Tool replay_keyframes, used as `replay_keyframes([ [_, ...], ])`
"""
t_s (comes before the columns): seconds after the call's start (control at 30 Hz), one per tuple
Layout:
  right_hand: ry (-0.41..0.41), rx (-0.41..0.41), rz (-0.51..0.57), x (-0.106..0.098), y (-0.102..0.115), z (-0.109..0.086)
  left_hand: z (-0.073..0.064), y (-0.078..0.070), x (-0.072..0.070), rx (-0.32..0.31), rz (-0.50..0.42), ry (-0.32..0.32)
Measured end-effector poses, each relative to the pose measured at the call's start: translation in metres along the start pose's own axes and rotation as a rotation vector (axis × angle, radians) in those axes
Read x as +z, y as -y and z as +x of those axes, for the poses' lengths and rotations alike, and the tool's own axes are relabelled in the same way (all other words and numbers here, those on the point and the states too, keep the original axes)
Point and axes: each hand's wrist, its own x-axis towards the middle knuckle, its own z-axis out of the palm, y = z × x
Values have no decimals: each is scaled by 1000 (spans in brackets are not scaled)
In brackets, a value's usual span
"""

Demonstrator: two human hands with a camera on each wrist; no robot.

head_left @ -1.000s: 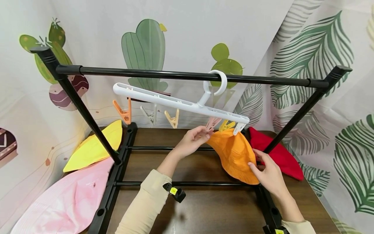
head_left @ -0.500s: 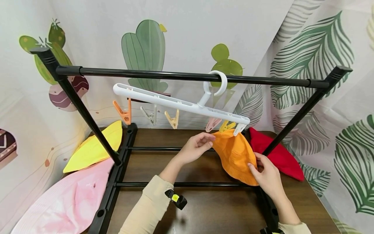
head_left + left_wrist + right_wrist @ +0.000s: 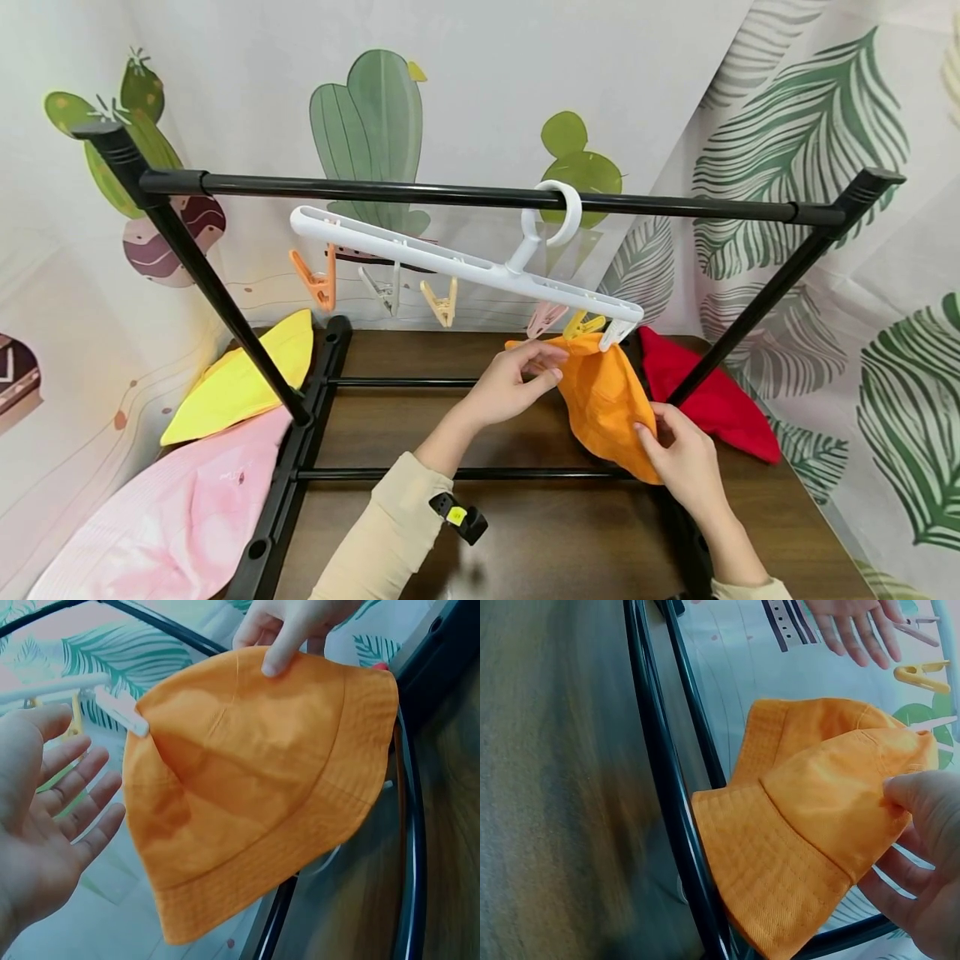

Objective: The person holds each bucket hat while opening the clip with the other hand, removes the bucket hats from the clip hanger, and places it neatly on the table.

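An orange bucket hat [image 3: 603, 408] hangs from a white clothespin [image 3: 619, 333] at the right end of a white hanger [image 3: 450, 265]. In the left wrist view the white clip [image 3: 124, 712] bites the hat's crown fabric. My right hand [image 3: 686, 458] pinches the hat at its right side, with the thumb on the cloth in the right wrist view. My left hand [image 3: 513, 383] is beside the hat's left side, its fingers spread and holding nothing in the left wrist view. A yellow clothespin [image 3: 922, 676] and a pink clothespin [image 3: 547, 318] hang close by, apart from the hat.
The hanger hooks over the black rack's top bar [image 3: 375, 189]. Orange [image 3: 318, 279], grey and cream clips hang on its left half. A yellow hat [image 3: 247, 379] and pink hat [image 3: 165, 508] lie left; a red hat [image 3: 712, 400] lies right on the wooden table [image 3: 555, 542].
My left hand has come away from the pink clip and moved right and down along the hat's left side. My right hand has shifted slightly down, keeping its pinch on the hat.
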Motion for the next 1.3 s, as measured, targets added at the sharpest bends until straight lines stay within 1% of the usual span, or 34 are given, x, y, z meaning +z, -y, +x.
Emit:
replay_keyframes([
  [0.13, -5, -6, 12, 1, 1, -2, 2, -6, 4, 25, 13, 7],
  [0.27, -7, -6, 16, 2, 3, -4, 4, -12, 8, 19, 37, 19],
  [0.4, -11, -5, 17, 3, 5, -6, 6, -17, 12, 31, 53, 11],
  [0.57, -21, -27, 18, 5, 10, -9, 9, -25, 20, 65, 95, -31],
  [0.77, -37, -64, 25, 8, 17, -12, 14, -35, 29, 69, 224, -104],
  [0.93, -35, -95, 36, 10, 19, -13, 19, -39, 39, 45, 327, -143],
  [1.03, -32, -106, 44, 12, 21, -14, 21, -42, 45, 9, 405, -177],
  [1.13, -22, -100, 48, 13, 24, -15, 23, -44, 50, -31, 474, -227],
  [1.3, -2, -86, 60, 15, 30, -17, 25, -47, 54, -66, 526, -287],
])
